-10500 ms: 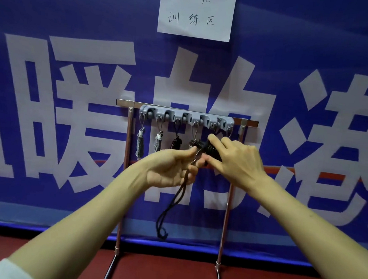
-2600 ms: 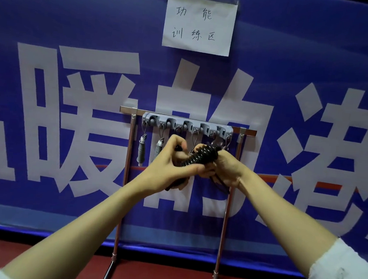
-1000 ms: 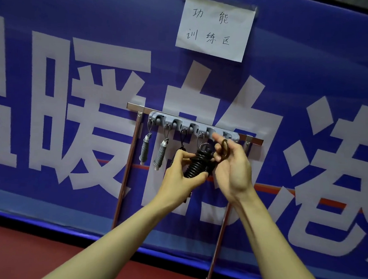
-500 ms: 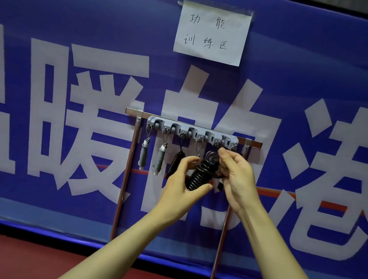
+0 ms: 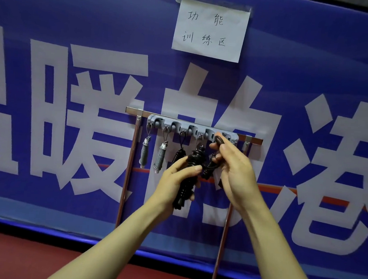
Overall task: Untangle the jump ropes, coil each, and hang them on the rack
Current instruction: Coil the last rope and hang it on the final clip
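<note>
Two bare forearms reach forward over red floor (image 5: 26, 259). Left hand (image 5: 173, 184) grips a coiled black jump rope (image 5: 191, 164), fingers (image 5: 189, 169) curled round the middle of the bundle, which is held upright in front of the rack (image 5: 127, 179). Right hand (image 5: 235, 172) is beside it, fingers (image 5: 224, 145) pinching a small dark loop (image 5: 219, 140) up at the right end of the grey hook strip (image 5: 234, 137). A short black piece (image 5: 208, 170) hangs between the hands; can't tell if it's part of the same rope. Step looks like hanging this rope on the last hook. To do it well: keep the left grip firm so the coil doesn't spring apart, hold the loop open, seat it fully over the hook, then ease the weight off slowly. Whether the loop is on the hook yet: can't tell. Count: five hooks on the strip, two grey coiled ropes (image 5: 144, 152) hung on the left hooks, one black rope (image 5: 178, 155) hung on the third, one black rope in hand; the fourth hook is partly hidden. Behind: one blue banner (image 5: 99, 22), one paper note (image 5: 210, 29) taped on it.
</note>
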Tool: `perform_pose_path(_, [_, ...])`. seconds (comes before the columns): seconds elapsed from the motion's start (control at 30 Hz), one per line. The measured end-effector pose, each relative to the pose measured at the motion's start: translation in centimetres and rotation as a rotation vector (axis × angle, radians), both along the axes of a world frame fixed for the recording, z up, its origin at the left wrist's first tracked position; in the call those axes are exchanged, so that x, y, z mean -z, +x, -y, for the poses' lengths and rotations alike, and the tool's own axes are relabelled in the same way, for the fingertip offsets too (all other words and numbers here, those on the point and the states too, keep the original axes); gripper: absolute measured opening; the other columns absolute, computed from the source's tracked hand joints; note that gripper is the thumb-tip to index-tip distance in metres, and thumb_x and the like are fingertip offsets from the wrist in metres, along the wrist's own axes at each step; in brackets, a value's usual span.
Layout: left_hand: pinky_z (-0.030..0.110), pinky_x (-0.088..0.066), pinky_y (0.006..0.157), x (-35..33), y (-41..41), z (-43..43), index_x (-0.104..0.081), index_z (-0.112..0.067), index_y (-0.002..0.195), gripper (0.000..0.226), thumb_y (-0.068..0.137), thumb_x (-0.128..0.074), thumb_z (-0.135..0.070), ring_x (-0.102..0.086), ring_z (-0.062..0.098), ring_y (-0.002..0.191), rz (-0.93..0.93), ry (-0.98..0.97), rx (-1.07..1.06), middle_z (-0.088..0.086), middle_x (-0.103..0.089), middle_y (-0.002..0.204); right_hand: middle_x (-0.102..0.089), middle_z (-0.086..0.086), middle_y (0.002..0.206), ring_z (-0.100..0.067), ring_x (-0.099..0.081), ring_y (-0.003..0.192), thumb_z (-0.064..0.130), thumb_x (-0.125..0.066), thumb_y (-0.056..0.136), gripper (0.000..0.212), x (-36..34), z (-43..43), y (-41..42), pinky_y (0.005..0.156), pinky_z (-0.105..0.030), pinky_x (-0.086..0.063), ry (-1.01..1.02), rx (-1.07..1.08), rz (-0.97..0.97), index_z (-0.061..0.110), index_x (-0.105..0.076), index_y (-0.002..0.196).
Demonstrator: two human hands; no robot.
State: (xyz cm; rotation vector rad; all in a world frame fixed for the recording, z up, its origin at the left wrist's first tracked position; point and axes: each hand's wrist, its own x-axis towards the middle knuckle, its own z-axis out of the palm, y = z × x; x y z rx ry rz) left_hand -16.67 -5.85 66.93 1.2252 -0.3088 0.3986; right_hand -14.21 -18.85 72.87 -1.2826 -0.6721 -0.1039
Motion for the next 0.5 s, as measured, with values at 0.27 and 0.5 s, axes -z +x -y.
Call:
perform_pose_path(0.27, [0.023, -0.040, 0.039, -1.1, -0.6, -1.2, -0.061, -0.009, 0.115, 0.040, 0.078, -0.059, -0.023, -0.058, 0.018, 0.066, 0.104, 0.103, 0.173, 0.006, -0.066, 0.088, -0.047, 0.004, 0.066, -0.006, -0.040, 0.058, 0.015, -0.039, 0.103, 0.022, -0.8, 0.9, 0.1, 0.068, -0.026, -0.041, 0.192, -0.052, -0.241, 0.007, -0.060, 0.105])
perform_pose_path(0.5, [0.019, -0.034, 0.034, 0.0, -0.2, -0.9, -0.054, -0.004, 0.117, 0.040, 0.082, -0.051, -0.023, -0.056, 0.017, 0.058, 0.004, -0.114, 0.279, 0.014, -0.061, 0.100, -0.053, -0.006, 0.109, -0.017, -0.054, 0.094, 0.023, -0.033, 0.105, 0.047, -0.4, 0.7, -0.8, 0.082, -0.030, -0.045, -0.606, 0.483, 0.344, 0.027, -0.024, 0.152])
